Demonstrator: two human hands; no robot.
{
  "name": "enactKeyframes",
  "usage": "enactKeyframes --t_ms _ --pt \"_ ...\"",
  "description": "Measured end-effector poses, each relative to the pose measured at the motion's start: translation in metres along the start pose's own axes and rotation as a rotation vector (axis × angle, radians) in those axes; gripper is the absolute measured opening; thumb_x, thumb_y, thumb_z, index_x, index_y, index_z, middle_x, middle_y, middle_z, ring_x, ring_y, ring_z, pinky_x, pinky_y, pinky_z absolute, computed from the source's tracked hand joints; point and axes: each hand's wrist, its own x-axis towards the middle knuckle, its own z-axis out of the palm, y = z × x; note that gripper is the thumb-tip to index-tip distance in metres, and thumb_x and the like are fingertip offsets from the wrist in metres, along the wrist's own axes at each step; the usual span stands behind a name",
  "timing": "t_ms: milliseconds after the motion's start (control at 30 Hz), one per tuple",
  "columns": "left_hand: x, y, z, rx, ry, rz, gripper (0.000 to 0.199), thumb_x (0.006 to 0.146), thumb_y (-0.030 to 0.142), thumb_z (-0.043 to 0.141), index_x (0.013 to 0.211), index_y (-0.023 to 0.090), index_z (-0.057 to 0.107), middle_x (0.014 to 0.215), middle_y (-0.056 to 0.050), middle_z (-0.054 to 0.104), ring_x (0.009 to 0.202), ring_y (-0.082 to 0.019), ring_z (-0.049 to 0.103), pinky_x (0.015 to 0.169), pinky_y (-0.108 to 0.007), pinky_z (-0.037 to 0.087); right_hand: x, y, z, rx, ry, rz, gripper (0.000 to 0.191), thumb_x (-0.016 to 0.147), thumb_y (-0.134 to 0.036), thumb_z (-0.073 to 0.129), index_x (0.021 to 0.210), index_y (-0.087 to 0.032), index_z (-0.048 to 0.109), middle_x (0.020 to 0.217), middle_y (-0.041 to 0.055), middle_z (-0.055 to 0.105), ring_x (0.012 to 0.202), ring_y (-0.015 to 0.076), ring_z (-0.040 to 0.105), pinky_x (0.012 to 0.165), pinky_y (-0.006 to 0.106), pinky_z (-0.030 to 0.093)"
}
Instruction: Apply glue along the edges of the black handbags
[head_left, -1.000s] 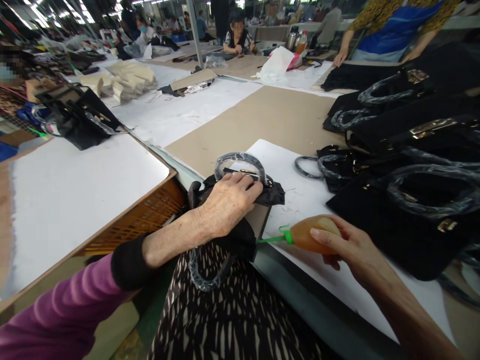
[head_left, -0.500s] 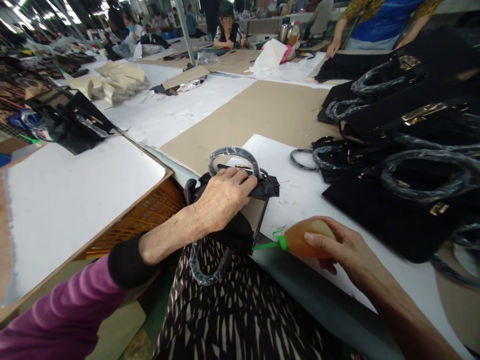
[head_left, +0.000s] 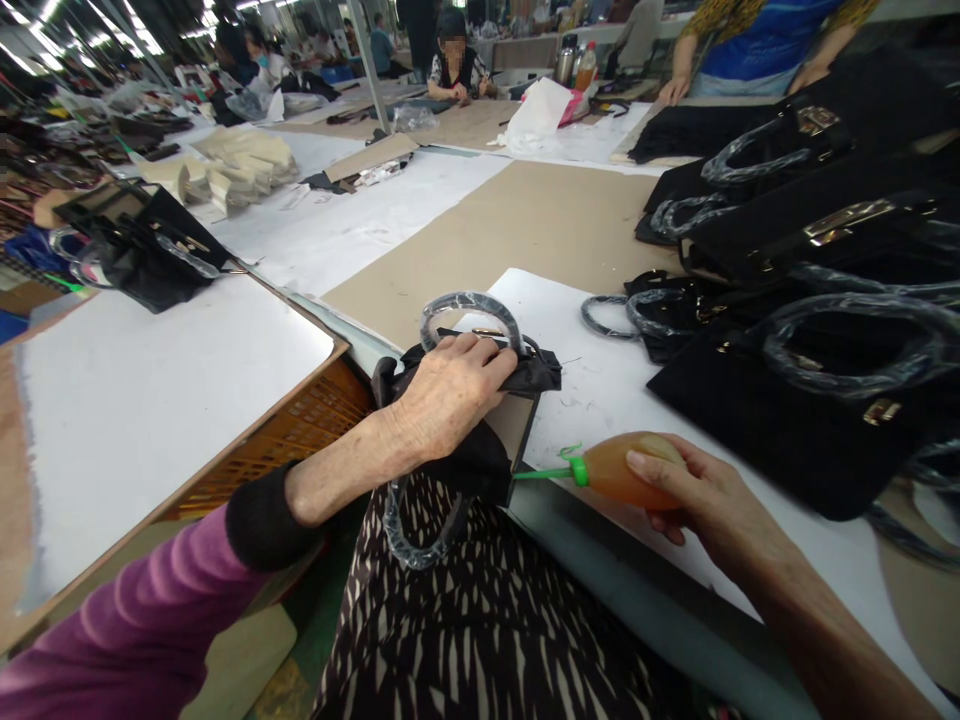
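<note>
My left hand [head_left: 454, 390] is wrapped over the upper part of a black handbag [head_left: 480, 460], which rests on its side at the table edge over my lap. One plastic-wrapped handle [head_left: 471, 300] loops up beyond my fingers, and another [head_left: 420, 550] hangs down over the patterned cloth on my lap. In my right hand [head_left: 686, 485] is a squeeze bottle [head_left: 626, 470] of amber liquid with a green cap. Its thin green nozzle [head_left: 544, 473] points left, the tip at the bag's lower right edge; whether it touches is too small to tell.
Black handbags [head_left: 795, 400] with wrapped handles are piled at the right. Another black bag [head_left: 154, 245] stands on the white-topped surface [head_left: 165, 400] at the left, above an orange crate [head_left: 292, 430]. Across the tables are cream pieces [head_left: 240, 160] and a person in blue [head_left: 765, 50].
My right hand and the bottle have shifted slightly right and up, and the nozzle now lies more level. My left hand keeps its hold on the bag.
</note>
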Motion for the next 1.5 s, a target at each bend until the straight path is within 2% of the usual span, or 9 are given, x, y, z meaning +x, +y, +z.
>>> enactKeyframes --t_ms 467,733,867,967,1167,1267,1333,1400,1500 --pt "0.001 -0.001 0.002 0.012 -0.002 -0.002 0.024 0.084 0.018 0.051 0.107 0.012 0.052 0.102 -0.01 0.058 0.095 -0.024 0.05 0.081 -0.037 0.045 -0.005 0.002 0.006 -0.015 -0.017 0.036 0.051 0.072 -0.055 0.062 0.101 -0.014 0.057 0.06 0.0023 0.056 0.043 0.0141 0.047 0.036 0.023 0.033" --pt "0.007 -0.007 -0.004 -0.003 0.036 0.009 0.017 0.086 0.021 0.049 0.1 0.012 0.053 0.097 -0.01 0.058 0.089 -0.023 0.051 0.077 -0.036 0.046 -0.025 -0.006 0.012 -0.126 0.035 0.024 0.051 0.072 -0.057 0.06 0.106 -0.019 0.053 0.063 0.0017 0.057 0.048 0.0177 0.05 0.039 0.026 0.038" --pt "0.013 -0.013 -0.009 -0.043 0.025 0.0 0.014 0.086 0.02 0.046 0.094 0.012 0.054 0.092 -0.009 0.059 0.087 -0.022 0.053 0.075 -0.034 0.045 -0.027 -0.01 0.012 -0.225 0.177 -0.106 0.062 0.068 -0.06 0.063 0.115 -0.022 0.046 0.071 0.0017 0.059 0.052 0.0193 0.053 0.045 0.029 0.043" --pt "0.017 -0.02 -0.013 -0.094 0.025 -0.01 0.011 0.085 0.02 0.048 0.09 0.013 0.055 0.089 -0.008 0.059 0.084 -0.02 0.054 0.072 -0.031 0.044 -0.017 -0.011 0.012 -0.347 0.317 -0.248 0.065 0.069 -0.06 0.063 0.119 -0.024 0.044 0.086 0.0032 0.06 0.068 0.0227 0.058 0.059 0.032 0.048" --pt "0.033 -0.049 -0.025 -0.352 0.067 -0.093 0.011 0.079 0.021 0.049 0.081 0.017 0.06 0.072 -0.001 0.057 0.071 -0.015 0.053 0.061 -0.023 0.037 0.0 -0.03 0.016 -0.541 0.619 -0.732 0.053 0.077 -0.047 0.063 0.12 -0.022 0.043 0.116 0.0077 0.049 0.104 0.0266 0.05 0.09 0.038 0.041" --pt "0.044 -0.068 -0.035 -0.546 0.02 -0.116 0.016 0.077 0.025 0.05 0.081 0.017 0.063 0.063 0.002 0.052 0.062 -0.013 0.049 0.055 -0.021 0.032 -0.006 -0.057 0.01 -0.374 0.802 -0.879 0.058 0.073 -0.038 0.069 0.122 -0.023 0.042 0.122 0.008 0.046 0.108 0.0276 0.048 0.093 0.042 0.039" --pt "0.049 -0.08 -0.04 -0.63 0.014 -0.133 0.018 0.074 0.025 0.051 0.083 0.016 0.064 0.064 0.003 0.052 0.063 -0.013 0.049 0.055 -0.021 0.032 -0.013 -0.084 -0.004 -0.095 0.882 -0.916 0.062 0.07 -0.034 0.074 0.122 -0.026 0.042 0.122 0.008 0.046 0.105 0.028 0.05 0.09 0.044 0.043" --pt "0.05 -0.09 -0.042 -0.669 0.003 -0.157 0.02 0.073 0.026 0.051 0.084 0.016 0.065 0.067 0.002 0.054 0.065 -0.013 0.049 0.056 -0.021 0.033 -0.018 -0.115 -0.026 0.266 0.857 -0.893 0.056 0.07 -0.033 0.075 0.117 -0.028 0.046 0.12 0.0068 0.049 0.099 0.0256 0.055 0.082 0.041 0.049" --pt "0.044 -0.094 -0.045 -0.683 0.003 -0.13 0.022 0.074 0.027 0.051 0.087 0.016 0.065 0.071 0.002 0.058 0.067 -0.014 0.052 0.055 -0.021 0.034 -0.025 -0.149 -0.061 0.832 0.722 -0.707 0.032 0.075 -0.035 0.072 0.102 -0.029 0.054 0.116 0.0006 0.053 0.088 0.0153 0.057 0.072 0.024 0.052"
